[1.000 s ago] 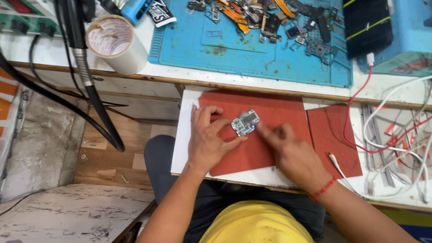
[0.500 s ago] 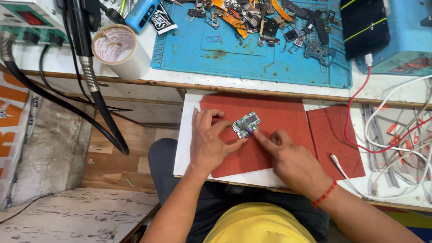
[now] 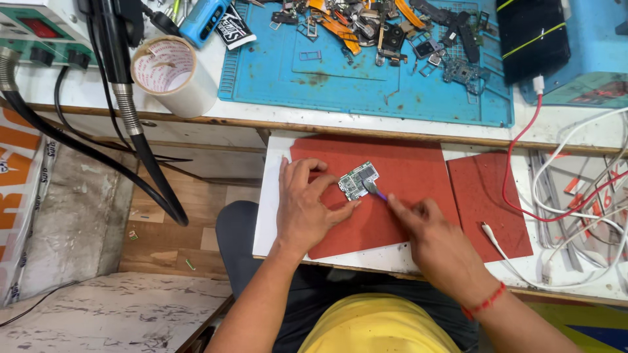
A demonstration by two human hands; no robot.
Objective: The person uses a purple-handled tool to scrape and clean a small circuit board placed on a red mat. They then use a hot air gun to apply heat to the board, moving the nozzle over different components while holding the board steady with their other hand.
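Observation:
A small green circuit board (image 3: 358,180) lies on a red mat (image 3: 399,167) on a pull-out white shelf. My left hand (image 3: 306,208) rests flat on the mat, its fingertips steadying the board's left and lower edges. My right hand (image 3: 435,242) pinches a thin tool with a purple tip (image 3: 376,190), and the tip touches the board's right side. A red thread band circles my right wrist.
A second red mat (image 3: 487,202) lies to the right, beside white and red cables (image 3: 575,196). Above, a blue work mat (image 3: 366,72) holds several loose phone parts. A tape roll (image 3: 171,73), a black hose (image 3: 140,150) and a soldering station (image 3: 39,33) stand at left.
My right hand has drawn back slightly toward the lower right, so the tool tip now shows against the board. The left hand keeps holding the board in place.

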